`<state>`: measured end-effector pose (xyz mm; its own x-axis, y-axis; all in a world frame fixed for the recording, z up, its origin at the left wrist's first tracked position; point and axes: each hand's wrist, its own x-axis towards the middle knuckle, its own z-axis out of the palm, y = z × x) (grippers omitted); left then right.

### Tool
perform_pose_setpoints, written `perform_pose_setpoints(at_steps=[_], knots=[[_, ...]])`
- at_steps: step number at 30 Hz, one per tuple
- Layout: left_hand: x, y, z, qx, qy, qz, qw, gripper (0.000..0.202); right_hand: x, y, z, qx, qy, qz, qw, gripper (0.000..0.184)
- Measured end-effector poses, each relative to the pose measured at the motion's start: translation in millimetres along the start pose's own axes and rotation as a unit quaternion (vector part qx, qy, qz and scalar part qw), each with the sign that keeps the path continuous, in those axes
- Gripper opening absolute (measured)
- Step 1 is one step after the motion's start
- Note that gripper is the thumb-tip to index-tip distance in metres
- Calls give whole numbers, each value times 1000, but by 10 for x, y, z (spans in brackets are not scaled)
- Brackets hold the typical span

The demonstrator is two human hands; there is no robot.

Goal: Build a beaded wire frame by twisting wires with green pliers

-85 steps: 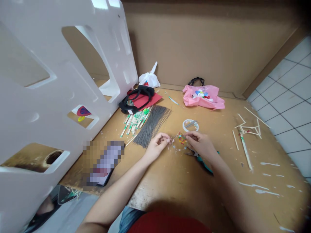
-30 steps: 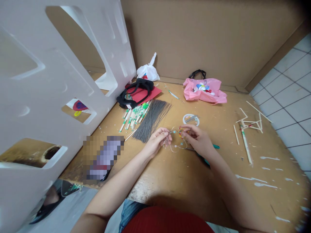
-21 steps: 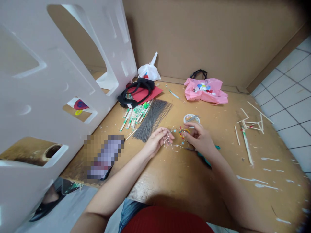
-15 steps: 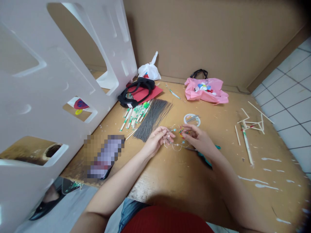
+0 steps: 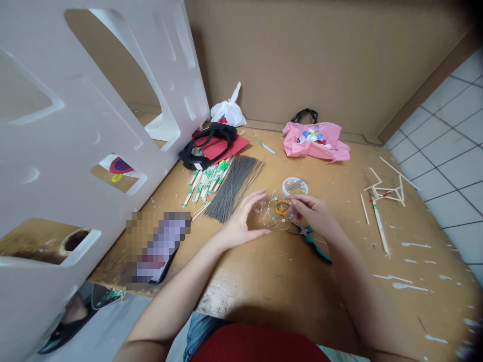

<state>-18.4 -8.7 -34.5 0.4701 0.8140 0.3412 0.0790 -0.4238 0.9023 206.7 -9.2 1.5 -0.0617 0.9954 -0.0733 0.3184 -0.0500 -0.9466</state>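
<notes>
A small tangle of thin silver wire with coloured beads point(image 5: 278, 211) sits on the wooden table point(image 5: 287, 281) between my hands. My right hand point(image 5: 315, 215) pinches its right side, fingers closed on the wire. My left hand point(image 5: 241, 221) lies just left of it, thumb and fingers spread apart in a curve, holding nothing. Green-handled pliers point(image 5: 313, 241) lie on the table under my right wrist.
A bundle of grey wires point(image 5: 236, 187), paper-wrapped chopsticks point(image 5: 206, 183) and a round tape spool point(image 5: 295, 186) lie behind my hands. Farther back are a pink bag point(image 5: 315, 142), white bag point(image 5: 228, 110), black strap on red paper point(image 5: 209, 146). Loose sticks point(image 5: 381, 206) lie right; white foam panel point(image 5: 75, 125) stands left.
My left hand has let go of the wire piece and opened, fingers spreading. My right hand keeps its pinch and the wire piece has shifted slightly. The pliers show more beside my right wrist.
</notes>
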Motion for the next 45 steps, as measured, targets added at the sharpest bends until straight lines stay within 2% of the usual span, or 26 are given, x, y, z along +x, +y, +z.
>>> perform_pose_setpoints(at_steps=[4,10,15,24,30,34,40,45], knots=[[-4,16,-27,144,-59,36,987,87,1,-1,3,-1,-7,-3,1000,34],[3,15,-21,184,-74,36,980,89,-50,-20,48,-44,-30,-28,998,37],[-5,13,-12,193,-56,33,979,86,-101,-21,55,-98,-23,-37,994,36],[-2,-14,-2,192,-53,36,979,73,-103,8,36,-115,-52,-44,991,36],[-5,-15,2,185,-57,24,981,69,-88,-35,-4,-73,-88,-25,993,39],[0,-9,2,197,-58,29,978,69,-72,-29,-28,-60,-106,-37,992,37],[-7,10,11,203,-64,42,976,61,-38,16,5,-68,-65,-36,995,39],[-12,13,18,170,-49,32,984,69,-40,25,60,-61,-80,-38,994,42]])
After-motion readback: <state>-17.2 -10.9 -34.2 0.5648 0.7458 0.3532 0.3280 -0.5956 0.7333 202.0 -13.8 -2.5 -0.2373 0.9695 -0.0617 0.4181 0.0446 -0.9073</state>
